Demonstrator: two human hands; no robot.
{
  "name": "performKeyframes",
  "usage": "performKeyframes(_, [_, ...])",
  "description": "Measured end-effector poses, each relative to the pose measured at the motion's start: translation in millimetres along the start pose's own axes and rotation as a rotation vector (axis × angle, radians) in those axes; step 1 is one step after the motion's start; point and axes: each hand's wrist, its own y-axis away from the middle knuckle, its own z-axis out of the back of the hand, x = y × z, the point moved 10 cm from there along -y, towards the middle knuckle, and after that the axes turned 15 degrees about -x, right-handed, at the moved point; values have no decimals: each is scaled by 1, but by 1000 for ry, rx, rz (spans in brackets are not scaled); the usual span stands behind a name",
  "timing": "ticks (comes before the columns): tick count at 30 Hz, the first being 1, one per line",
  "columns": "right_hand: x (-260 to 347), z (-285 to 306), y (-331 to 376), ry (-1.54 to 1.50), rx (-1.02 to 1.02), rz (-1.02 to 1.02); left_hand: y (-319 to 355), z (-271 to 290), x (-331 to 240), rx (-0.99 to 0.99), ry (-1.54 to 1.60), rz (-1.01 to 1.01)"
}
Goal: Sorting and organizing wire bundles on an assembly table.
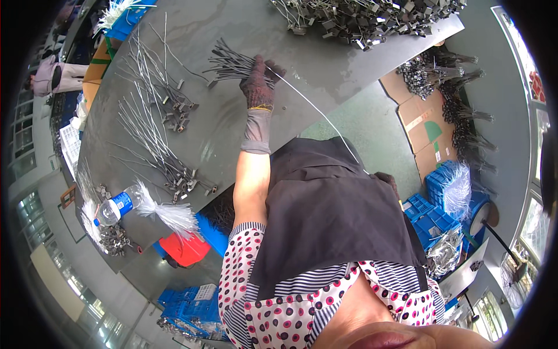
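Where the frame is widest taken up, one grey table (215, 119), spanning the upper left to the upper right. Next in size, one black apron (343, 215), centre of frame, below the table's near edge. One heap of dark connectors (372, 22), top right of centre, piled on the table. Two loose groups of grey cables with dark ends, left of centre: an upper group (177, 110) and a lower group (185, 179).

One left hand (258, 84), gloved, upper centre, fingers wrapped around a bundle of grey cables (229, 64); the bundle's long axis runs from the grip toward the upper left, its free ends splayed. One right hand (388, 183), gloved, right of centre at the apron's edge, mostly hidden; its finger state cannot be told.

Smallest item, one thin white strip (317, 109): long axis diagonal, from the left hand's fingers down to the right, gently bowed, its lower end just beside the right hand; whether that hand grips it cannot be told. Bundle nearer the left hand, the right well apart from it.
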Motion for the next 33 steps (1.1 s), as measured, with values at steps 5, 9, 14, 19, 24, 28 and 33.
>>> performKeyframes(5, [-3, -28, -25, -77, 167, -119, -11, 27, -31, -30, 28, -70])
performKeyframes(9, [-42, -31, -17, -28, 165, -163, -29, 36, -51, -54, 114, -60])
performKeyframes(14, [51, -37, -23, 42, 77, -190, -25, 43, -42, -33, -15, -60])
performKeyframes(19, [89, -109, -93, 36, 157, 75, -40, 59, -1, 68, -16, 105])
performKeyframes(24, [223, -143, -168, -185, 27, 219, 15, 27, 6, -37, -338, 1])
performKeyframes(28, [306, -172, -204, -175, 12, 271, 11, 23, 0, -16, -496, -128])
performKeyframes(33, [383, -198, -219, 125, -200, 649, -17, 21, -8, 254, -1101, -718])
